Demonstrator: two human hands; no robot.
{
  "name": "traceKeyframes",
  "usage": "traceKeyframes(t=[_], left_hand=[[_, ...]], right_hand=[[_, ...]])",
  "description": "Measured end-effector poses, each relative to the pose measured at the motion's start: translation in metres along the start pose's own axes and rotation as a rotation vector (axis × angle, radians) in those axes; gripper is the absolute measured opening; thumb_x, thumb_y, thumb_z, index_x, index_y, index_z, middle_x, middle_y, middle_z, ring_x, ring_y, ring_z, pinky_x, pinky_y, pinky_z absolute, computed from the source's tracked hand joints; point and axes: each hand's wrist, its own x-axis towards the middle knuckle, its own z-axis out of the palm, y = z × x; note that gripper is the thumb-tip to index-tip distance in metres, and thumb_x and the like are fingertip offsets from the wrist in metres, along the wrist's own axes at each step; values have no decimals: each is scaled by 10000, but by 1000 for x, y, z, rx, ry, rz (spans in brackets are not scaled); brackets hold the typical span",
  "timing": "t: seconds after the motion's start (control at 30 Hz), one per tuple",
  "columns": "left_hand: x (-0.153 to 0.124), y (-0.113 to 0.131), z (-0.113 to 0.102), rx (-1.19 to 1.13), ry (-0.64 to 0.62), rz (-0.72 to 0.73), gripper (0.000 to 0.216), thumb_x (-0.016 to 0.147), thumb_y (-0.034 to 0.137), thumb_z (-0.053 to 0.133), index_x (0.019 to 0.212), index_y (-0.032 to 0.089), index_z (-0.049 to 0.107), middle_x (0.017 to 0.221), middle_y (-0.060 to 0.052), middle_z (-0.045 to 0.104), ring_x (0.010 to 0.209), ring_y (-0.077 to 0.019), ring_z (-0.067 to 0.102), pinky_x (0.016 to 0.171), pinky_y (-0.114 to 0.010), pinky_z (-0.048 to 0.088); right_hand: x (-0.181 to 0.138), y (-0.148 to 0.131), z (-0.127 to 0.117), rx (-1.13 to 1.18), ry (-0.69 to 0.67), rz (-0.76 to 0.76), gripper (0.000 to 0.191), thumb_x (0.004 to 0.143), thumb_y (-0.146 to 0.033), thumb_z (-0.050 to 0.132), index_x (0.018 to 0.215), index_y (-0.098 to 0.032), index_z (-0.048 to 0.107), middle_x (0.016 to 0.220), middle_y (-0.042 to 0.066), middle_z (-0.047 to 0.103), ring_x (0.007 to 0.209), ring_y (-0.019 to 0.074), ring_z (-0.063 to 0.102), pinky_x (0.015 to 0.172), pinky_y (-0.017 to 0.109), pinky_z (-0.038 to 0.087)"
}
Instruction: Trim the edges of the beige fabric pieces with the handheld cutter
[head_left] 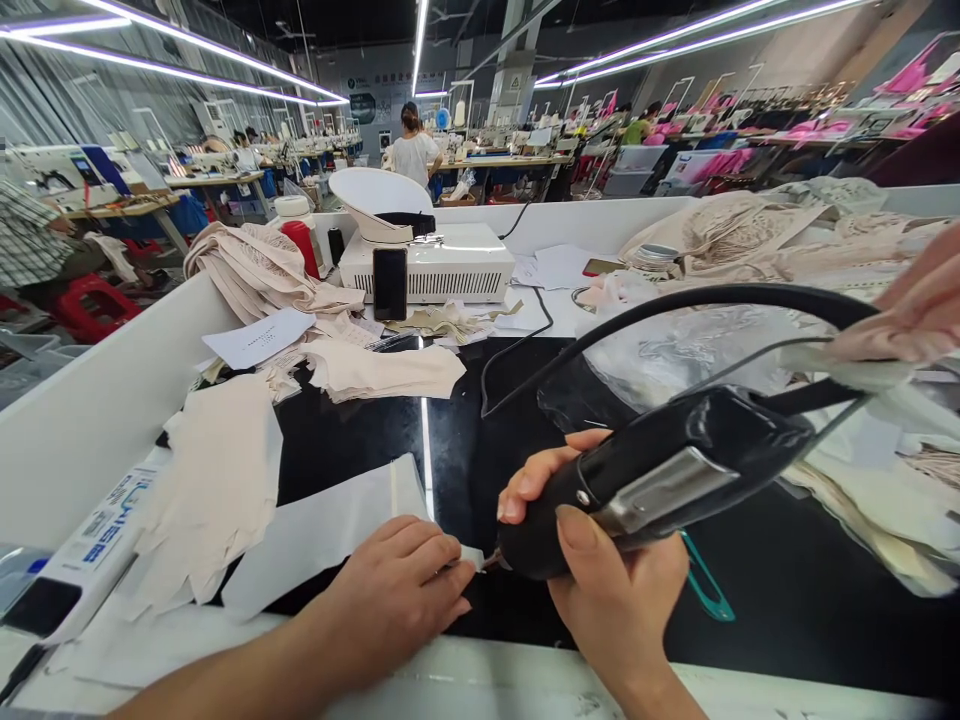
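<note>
My right hand (622,590) is wrapped around a thick black corded hand tool (660,480) with a metal plate on its side. A thin tip (492,560) points left from the tool's rounded nose. Close to that tip, my left hand (409,580) has its fingers closed on a small white strip (472,556). A flat white sheet (330,525) lies beside and partly behind the left hand; whether it joins the strip is hidden. At the upper right, another person's hand (900,310) is beside the tool's cable (720,295).
Beige fabric pieces (225,470) are stacked at left. A white machine box (435,265) stands behind, with a phone (390,284) leaning on it. Clear plastic bags (682,345) and fabric heaps (750,235) lie at right. A teal tool (705,580) rests on the black tabletop.
</note>
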Motion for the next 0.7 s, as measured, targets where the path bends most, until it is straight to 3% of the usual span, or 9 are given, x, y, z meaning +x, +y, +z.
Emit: traceKeyframes(t=[0.3,0.53,0.7], left_hand=[[3,-3,-4,-51,20,-12,422,1259,294,328,1149,153,710,1048,-60,787,942,-198,758,901,-320,645],[3,-5,-3,-14,23,28,409,1249,232,340,1138,120,718,1004,-72,773,886,-197,743,850,-311,646],[3,-6,0,19,24,61,380,1234,186,366,1117,100,717,953,-63,754,876,-207,732,833,-321,647]], right_hand=[[0,-8,-8,-38,15,-38,362,930,-491,920,1177,-319,718,804,-35,734,600,170,687,547,295,606],[-3,-9,-20,-63,-1,-12,347,944,-458,902,1209,-315,729,825,-16,729,637,192,700,596,341,635],[1,-14,-15,-59,37,-4,385,886,-502,953,1146,-313,741,772,-27,721,590,185,675,552,323,619]])
